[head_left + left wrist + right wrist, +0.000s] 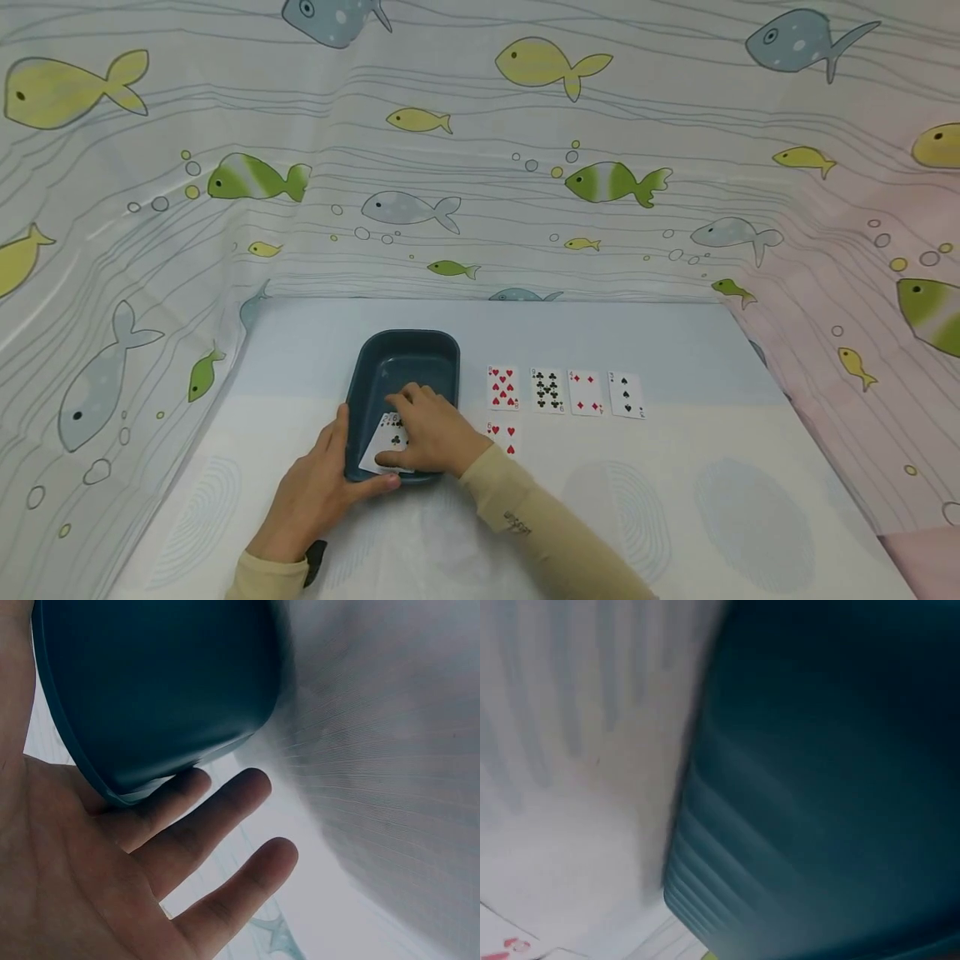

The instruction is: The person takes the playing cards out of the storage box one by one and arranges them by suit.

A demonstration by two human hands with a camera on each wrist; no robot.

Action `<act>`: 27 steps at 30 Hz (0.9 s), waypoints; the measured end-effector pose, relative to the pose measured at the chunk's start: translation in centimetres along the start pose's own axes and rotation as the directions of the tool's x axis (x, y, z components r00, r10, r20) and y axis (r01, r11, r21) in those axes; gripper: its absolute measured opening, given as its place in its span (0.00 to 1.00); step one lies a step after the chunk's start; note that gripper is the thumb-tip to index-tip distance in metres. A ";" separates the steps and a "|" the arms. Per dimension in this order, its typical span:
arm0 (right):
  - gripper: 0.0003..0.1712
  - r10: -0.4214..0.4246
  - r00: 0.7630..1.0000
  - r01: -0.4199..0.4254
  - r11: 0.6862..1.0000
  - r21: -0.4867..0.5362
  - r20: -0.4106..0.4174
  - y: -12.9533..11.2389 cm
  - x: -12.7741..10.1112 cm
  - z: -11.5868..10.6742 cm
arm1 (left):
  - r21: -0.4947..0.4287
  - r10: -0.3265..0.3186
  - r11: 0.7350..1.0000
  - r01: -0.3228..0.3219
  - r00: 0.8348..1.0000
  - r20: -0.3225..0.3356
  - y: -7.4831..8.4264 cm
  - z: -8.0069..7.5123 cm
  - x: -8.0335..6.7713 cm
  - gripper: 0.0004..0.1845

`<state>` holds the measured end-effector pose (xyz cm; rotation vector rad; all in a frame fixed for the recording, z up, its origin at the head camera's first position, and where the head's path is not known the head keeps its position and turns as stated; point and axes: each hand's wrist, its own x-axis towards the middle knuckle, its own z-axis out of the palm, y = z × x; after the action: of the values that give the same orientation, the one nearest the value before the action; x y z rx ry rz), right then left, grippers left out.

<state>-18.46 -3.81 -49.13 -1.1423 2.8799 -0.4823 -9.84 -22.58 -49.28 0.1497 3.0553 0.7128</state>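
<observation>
A dark teal tray point(411, 337) stands on the table left of centre. At its near left corner, my left hand point(315, 487) rests with fingers along the side wall and thumb across the front rim. In the left wrist view, those fingers point(202, 840) are spread, some touching the tray wall. My right hand point(438, 433) reaches over the near right side and holds overlapping playing cards point(378, 454) inside, thumb on the near part. Black club pips show on the top card; the hand hides the rest. Only the tray's outer wall point(795, 802) fills the right wrist view.
Right of the tray lies a row of face-up cards: a hearts card point(502, 388), a nine of clubs point(548, 391), a four of diamonds point(586, 392) and a three of spades point(626, 394). A six of hearts point(502, 435) lies below, partly hidden by the right wrist. Fish-patterned cloth surrounds the table.
</observation>
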 end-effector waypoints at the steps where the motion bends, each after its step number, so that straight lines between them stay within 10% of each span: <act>1: 0.48 0.005 1.000 -0.004 1.000 -0.023 0.018 -0.1 0.1 0.1 | -0.001 0.001 1.000 -0.001 1.000 -0.002 0.0 0.0 0.0 0.71; 11: 0.51 0.045 0.994 -0.018 0.968 -0.252 0.101 -0.7 0.3 1.1 | -0.006 0.017 1.000 -0.017 1.000 -0.018 -0.2 0.1 -0.1 0.71; 27: 0.49 0.073 0.990 -0.036 0.957 -0.287 0.119 -0.6 0.3 1.3 | 0.000 0.013 1.000 -0.013 1.000 -0.020 -0.2 0.1 0.0 0.71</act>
<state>-18.14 -4.83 -50.11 -1.0735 2.9223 0.0109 -9.87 -22.69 -49.50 0.1628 3.0762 0.7194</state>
